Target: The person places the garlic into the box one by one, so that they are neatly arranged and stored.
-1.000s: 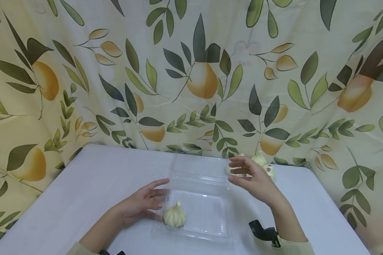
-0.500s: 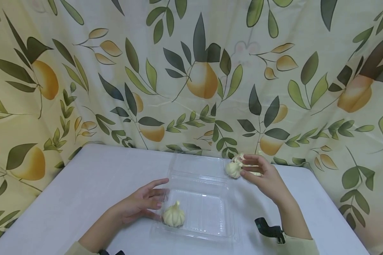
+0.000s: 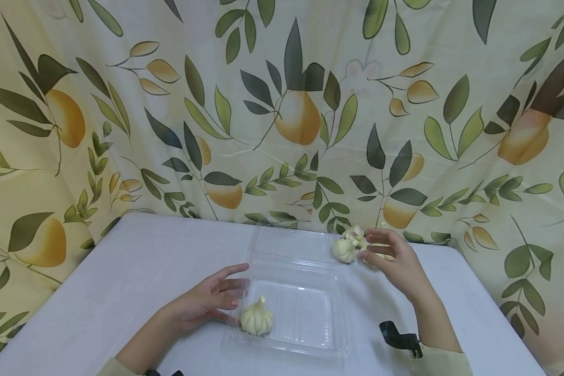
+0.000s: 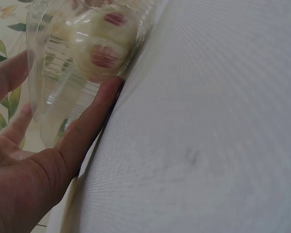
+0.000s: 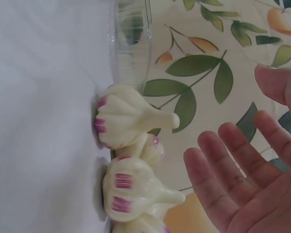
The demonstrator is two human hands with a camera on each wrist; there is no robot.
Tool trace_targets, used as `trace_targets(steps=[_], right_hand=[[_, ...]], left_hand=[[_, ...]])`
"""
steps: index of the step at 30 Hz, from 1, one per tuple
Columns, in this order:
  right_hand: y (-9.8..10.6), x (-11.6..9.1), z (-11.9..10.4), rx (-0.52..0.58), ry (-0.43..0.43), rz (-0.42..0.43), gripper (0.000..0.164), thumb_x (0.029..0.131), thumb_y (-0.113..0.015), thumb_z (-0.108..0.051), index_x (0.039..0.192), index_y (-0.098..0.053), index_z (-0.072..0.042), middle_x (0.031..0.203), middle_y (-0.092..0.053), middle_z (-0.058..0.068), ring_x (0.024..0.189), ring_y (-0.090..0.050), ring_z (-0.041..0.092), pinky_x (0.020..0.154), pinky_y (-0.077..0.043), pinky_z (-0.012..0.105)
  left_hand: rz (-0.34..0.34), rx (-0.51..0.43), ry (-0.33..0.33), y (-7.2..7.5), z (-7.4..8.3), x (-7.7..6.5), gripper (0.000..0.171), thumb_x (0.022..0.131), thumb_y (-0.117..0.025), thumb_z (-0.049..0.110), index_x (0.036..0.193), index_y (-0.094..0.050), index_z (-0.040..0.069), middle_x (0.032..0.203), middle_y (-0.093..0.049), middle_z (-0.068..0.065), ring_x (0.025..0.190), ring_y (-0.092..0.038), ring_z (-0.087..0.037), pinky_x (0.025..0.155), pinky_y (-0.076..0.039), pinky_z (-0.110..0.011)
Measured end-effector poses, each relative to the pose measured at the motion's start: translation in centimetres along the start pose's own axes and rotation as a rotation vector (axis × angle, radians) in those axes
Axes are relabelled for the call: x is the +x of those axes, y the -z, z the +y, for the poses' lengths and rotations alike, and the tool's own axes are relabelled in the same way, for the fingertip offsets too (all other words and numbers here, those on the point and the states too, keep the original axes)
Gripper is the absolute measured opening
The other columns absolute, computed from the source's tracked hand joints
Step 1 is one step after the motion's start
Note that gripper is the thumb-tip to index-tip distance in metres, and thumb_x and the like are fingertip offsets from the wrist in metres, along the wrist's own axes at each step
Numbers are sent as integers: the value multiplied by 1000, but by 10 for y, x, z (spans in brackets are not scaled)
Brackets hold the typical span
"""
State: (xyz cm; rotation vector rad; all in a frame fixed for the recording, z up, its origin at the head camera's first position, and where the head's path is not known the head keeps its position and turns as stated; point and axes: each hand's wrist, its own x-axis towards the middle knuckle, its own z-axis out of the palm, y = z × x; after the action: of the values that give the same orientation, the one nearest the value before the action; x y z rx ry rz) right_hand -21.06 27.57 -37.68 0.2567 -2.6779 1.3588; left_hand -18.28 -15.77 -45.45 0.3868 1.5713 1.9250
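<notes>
A clear plastic clamshell box (image 3: 305, 342) lies with its lid (image 3: 291, 243) folded back. One garlic bulb (image 3: 256, 316), with purple patches in the left wrist view, sits inside by the near left corner. My left hand (image 3: 207, 300) rests its spread fingers against the box's left side; its thumb (image 4: 89, 124) touches the wall close to the bulb. Beyond the box, at its right, stands a cluster of garlic bulbs (image 3: 344, 250). My right hand (image 3: 395, 261) hovers beside them, fingers extended and partly covering them. In the right wrist view its fingers (image 5: 208, 179) are apart from the bulbs.
A white-covered table (image 3: 136, 266) runs back to a curtain (image 3: 282, 120) printed with fruit and leaves. A black wrist device (image 3: 399, 339) juts out from the right sleeve.
My right hand has shifted right from beside the lid, bringing more of the garlic cluster into sight. The left hand, box and bulb inside stay about where they were.
</notes>
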Motion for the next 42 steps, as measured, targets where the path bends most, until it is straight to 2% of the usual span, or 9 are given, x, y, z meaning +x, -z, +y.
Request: trace_targets(steps=[4, 19, 31, 39, 42], right_hand=[[2, 0, 4, 5, 0, 11, 58, 93, -72, -27, 142, -46, -8, 136, -56, 20, 121, -58, 38, 82, -52, 18], [8, -3, 10, 13, -50, 35, 63, 94, -70, -30, 146, -43, -8, 138, -54, 17, 123, -56, 37, 82, -50, 17], [13, -3, 19, 26, -86, 48, 64, 95, -69, -31, 146, -41, -7, 139, -52, 21, 126, -53, 40, 80, -48, 12], [11, 0, 29, 12, -109, 39, 63, 95, -68, -33, 146, -41, -7, 140, -52, 21, 120, -56, 31, 82, -50, 20], [11, 0, 32, 20, -120, 34, 64, 95, -68, -33, 146, -40, -6, 140, -52, 21, 121, -56, 32, 83, -50, 25]], left_hand=[[-1, 1, 0, 0, 0, 0, 78, 92, -66, 7, 158, -26, 21, 159, -20, -28, 139, -34, -44, 90, -53, -57], [4, -10, 6, -1, 0, -1, 79, 92, -66, 7, 158, -25, 20, 161, -20, -26, 141, -32, -44, 90, -54, -57], [5, -2, 9, 0, 2, 0, 79, 93, -66, 8, 159, -24, 19, 160, -19, -28, 141, -31, -46, 90, -54, -56], [2, -14, 10, 0, 1, 1, 78, 92, -67, 8, 158, -27, 21, 160, -19, -28, 142, -29, -46, 90, -53, -57], [-2, -19, 7, 1, 1, 1, 79, 92, -67, 8, 158, -26, 21, 160, -18, -28, 143, -27, -46, 90, -53, -58]])
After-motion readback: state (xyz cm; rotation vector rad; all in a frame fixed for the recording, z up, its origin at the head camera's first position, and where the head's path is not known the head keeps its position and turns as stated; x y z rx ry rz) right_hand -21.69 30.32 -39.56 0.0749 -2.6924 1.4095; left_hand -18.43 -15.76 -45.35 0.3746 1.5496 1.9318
